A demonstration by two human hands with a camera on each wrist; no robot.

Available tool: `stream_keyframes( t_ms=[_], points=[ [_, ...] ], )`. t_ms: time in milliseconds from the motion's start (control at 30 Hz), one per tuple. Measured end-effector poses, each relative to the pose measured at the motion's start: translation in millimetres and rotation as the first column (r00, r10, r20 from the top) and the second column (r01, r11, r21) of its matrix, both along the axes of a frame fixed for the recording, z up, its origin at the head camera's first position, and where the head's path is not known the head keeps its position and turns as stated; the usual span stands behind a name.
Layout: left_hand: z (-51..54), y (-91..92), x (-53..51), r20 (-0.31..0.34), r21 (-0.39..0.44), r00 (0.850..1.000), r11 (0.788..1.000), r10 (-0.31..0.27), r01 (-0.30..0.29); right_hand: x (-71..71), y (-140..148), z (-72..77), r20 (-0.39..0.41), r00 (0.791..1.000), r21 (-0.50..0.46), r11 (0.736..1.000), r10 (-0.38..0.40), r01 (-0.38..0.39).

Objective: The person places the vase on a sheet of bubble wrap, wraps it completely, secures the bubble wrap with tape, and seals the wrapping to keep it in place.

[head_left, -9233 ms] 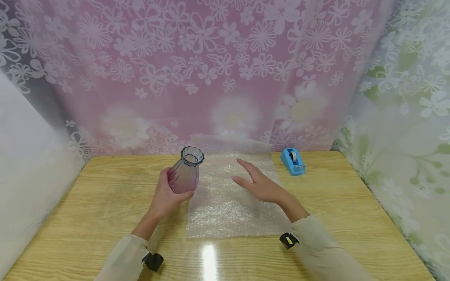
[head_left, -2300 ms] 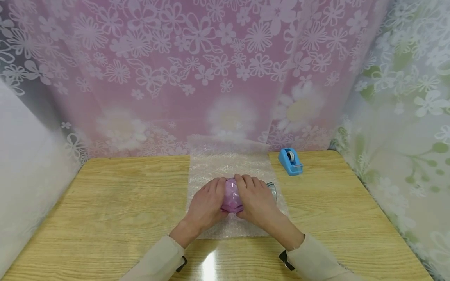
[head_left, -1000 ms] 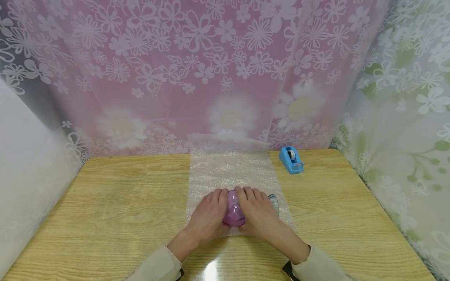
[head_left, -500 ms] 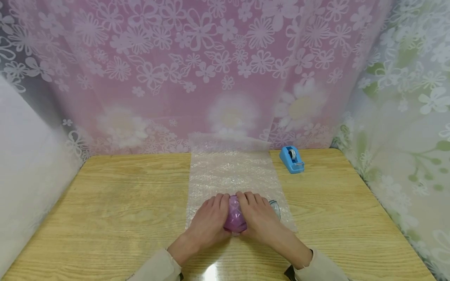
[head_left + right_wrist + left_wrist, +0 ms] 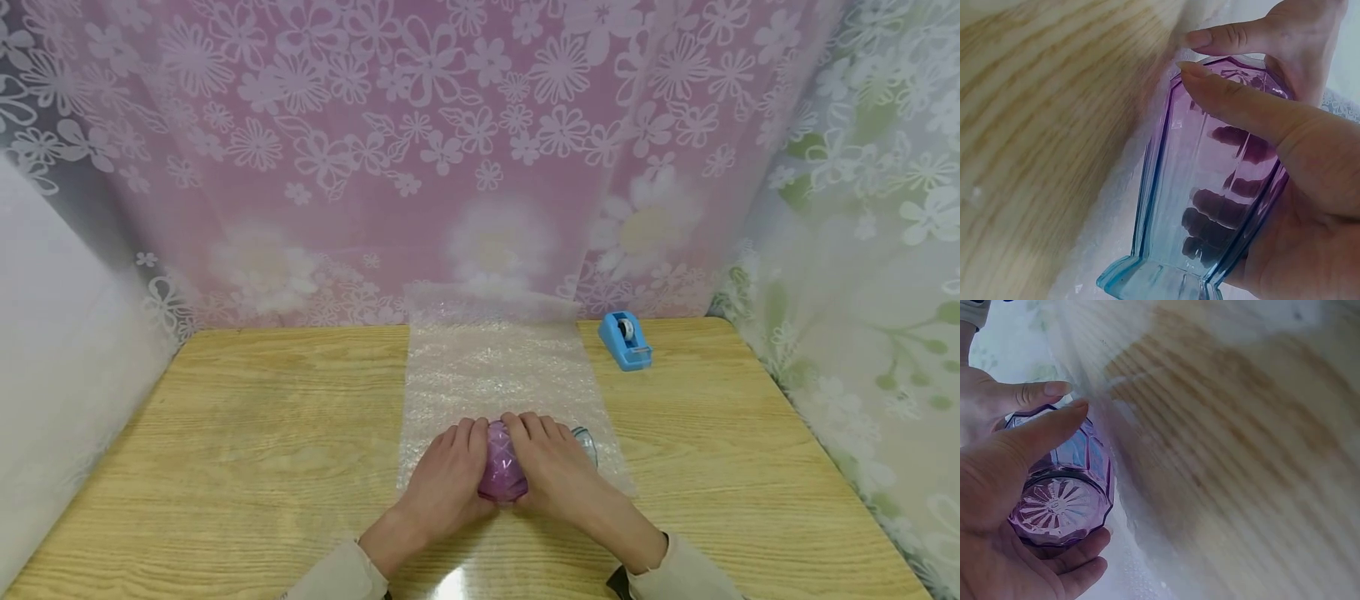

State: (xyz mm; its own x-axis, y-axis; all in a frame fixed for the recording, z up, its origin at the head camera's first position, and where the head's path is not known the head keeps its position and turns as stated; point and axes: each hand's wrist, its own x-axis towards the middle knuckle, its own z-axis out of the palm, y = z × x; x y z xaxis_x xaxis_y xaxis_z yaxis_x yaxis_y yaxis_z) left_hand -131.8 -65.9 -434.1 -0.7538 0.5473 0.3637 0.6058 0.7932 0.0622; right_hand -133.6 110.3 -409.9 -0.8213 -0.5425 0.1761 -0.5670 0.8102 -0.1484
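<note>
Because the vase [image 5: 504,468] lay on its side across the near end of the bubble wrap [image 5: 495,367], bluish rim poking out at the right, I judged that even, gentle pressure from both sides would serve best, holding it square to the sheet so that neither end swung ahead. My left fingers [image 5: 477,440] were clamped round the purple base end and my right fingers [image 5: 516,433] round the body toward the rim, spread only as wide as the glass, thumbs close together.
</note>
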Motion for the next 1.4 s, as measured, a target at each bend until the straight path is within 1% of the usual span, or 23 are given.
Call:
stream_keyframes(
  t_ms=[167,400,633,800,867,967,1100,1233,1400],
  points=[
    [-2.2,0.4,0.0,0.000,0.003,1.000,1.000,0.007,-0.007,0.2,0,-0.1,0.023,1.000,-0.001,1.000,-0.009,0.009],
    [-4.0,0.6,-0.2,-0.013,0.014,1.000,1.000,0.026,-0.026,-0.3,0,0.3,0.042,0.999,-0.018,1.000,-0.002,0.003],
    [-3.7,1.2,-0.2,-0.031,0.000,0.999,0.999,0.039,-0.039,-0.7,1,0.6,0.031,0.999,-0.036,0.999,0.012,-0.011],
    [-3.8,2.2,-1.2,-0.035,-0.008,0.999,0.999,0.038,-0.039,-0.7,2,-0.5,0.037,0.999,-0.046,0.999,0.002,0.000],
    [-3.8,2.7,-1.6,-0.035,-0.015,0.999,0.999,0.037,-0.038,0.2,3,-1.9,0.023,1.000,-0.052,0.999,-0.007,0.008],
    [-3.4,3.0,-2.2,-0.023,-0.019,0.999,0.999,0.033,-0.033,2.8,4,-5.7,-0.027,0.999,-0.050,0.999,-0.017,0.016],
    [-2.5,2.8,-3.2,0.018,-0.013,0.999,0.999,0.032,-0.031,7.5,4,-12.5,-0.090,0.996,-0.045,0.999,-0.027,0.023],
    [0.2,2.2,-4.6,0.058,-0.011,0.998,1.000,0.028,-0.027,9.8,3,-17.9,-0.123,0.992,-0.035,0.999,-0.037,0.033],
    [5.2,1.1,-7.9,0.105,-0.005,0.994,1.000,0.005,-0.004,8.4,2,-21.5,-0.157,0.986,-0.044,0.998,-0.053,0.046]
  ],
)
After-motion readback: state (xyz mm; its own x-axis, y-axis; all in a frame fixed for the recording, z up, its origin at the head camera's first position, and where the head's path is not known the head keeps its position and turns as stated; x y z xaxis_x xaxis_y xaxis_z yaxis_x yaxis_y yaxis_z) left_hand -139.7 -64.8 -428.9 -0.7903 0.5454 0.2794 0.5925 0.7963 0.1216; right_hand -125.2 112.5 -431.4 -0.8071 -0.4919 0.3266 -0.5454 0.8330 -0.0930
